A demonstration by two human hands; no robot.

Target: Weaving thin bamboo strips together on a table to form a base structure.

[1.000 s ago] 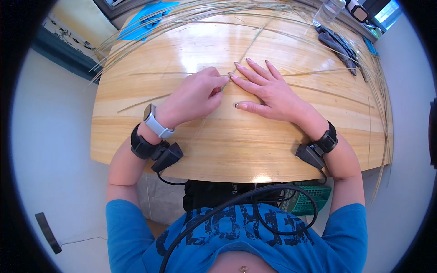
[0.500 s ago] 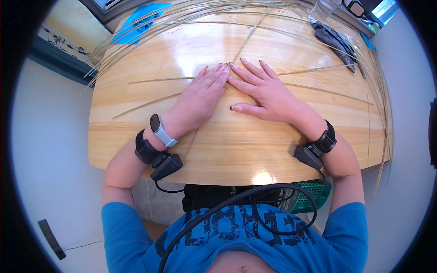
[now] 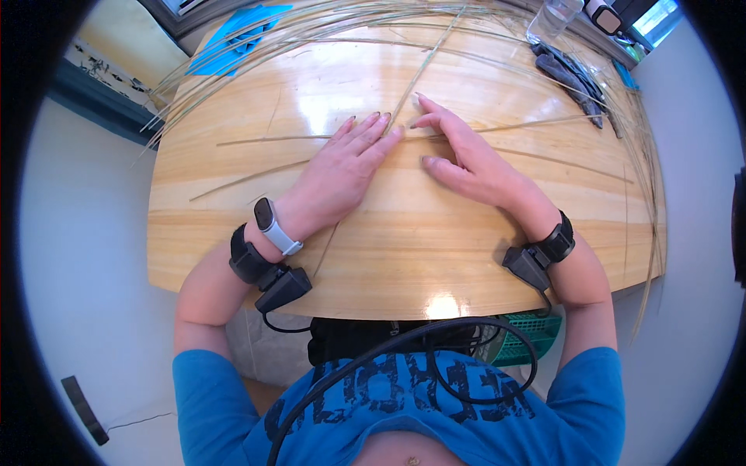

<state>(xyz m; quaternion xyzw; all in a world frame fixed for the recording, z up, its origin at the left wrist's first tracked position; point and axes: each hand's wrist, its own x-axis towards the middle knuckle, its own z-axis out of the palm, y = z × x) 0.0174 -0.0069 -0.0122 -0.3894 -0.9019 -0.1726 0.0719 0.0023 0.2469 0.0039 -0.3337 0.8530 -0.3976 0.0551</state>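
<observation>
Long, thin straw-coloured strips, like split bamboo or reed, cross one another in the middle of the wooden table (image 3: pixel 404 264). My left hand (image 3: pixel 342 171) lies flat over the crossing, fingers stretched out, and hides where the strips meet. One strip (image 3: pixel 427 60) runs from its fingertips to the far edge; another (image 3: pixel 264 140) sticks out to the left. My right hand (image 3: pixel 466 155) is turned partly on its side, with thumb and fingers apart and curved. It is just right of the crossing, over a strip (image 3: pixel 536 124) reaching right, and nothing shows in its grasp.
A bundle of loose strips (image 3: pixel 311 29) curves along the far edge, and more strips (image 3: pixel 651 202) hang over the right edge. At the far left is a blue cloth (image 3: pixel 237 43); at the far right are dark grey gloves (image 3: pixel 571 85) and a clear plastic container (image 3: pixel 553 19).
My right hand has turned from lying flat with spread fingers to a curved pose on its side, and its fingers have come away from the left hand. The left hand stays nearly in place.
</observation>
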